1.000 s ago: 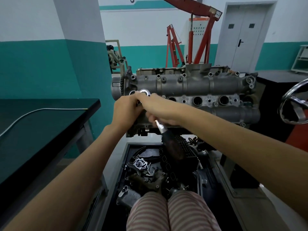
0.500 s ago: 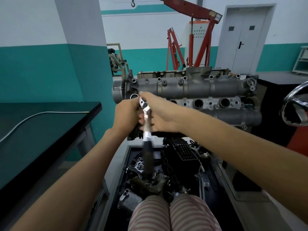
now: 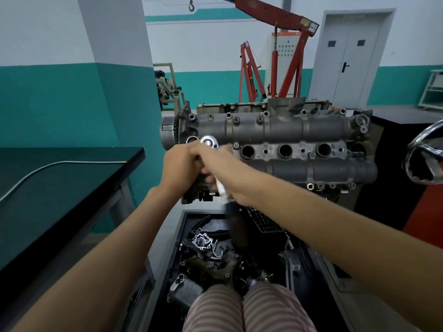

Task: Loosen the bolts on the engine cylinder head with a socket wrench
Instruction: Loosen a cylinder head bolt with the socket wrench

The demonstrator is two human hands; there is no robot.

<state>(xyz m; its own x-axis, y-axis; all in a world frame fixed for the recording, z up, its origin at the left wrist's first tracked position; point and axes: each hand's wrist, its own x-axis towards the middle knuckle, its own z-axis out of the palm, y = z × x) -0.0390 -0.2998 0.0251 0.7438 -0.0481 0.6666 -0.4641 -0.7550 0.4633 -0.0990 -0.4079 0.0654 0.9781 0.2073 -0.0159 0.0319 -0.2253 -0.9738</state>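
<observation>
A grey engine cylinder head stands on a stand in front of me, with bolts along its top and round ports across its middle. A chrome socket wrench with a black grip sits at the head's left end. My right hand grips the wrench shaft just below its round ratchet end; the black grip blurs downward under my wrist. My left hand is curled against the engine's left end next to the wrench head. The bolt under the socket is hidden by both hands.
A black tray of loose engine parts lies below the engine, above my striped knees. A dark workbench stands at the left. A red engine hoist stands behind, a chrome wheel at the right.
The wrench handle swung from lower right to straight down, then back a little to the right. Both hands stayed at the engine's left end.
</observation>
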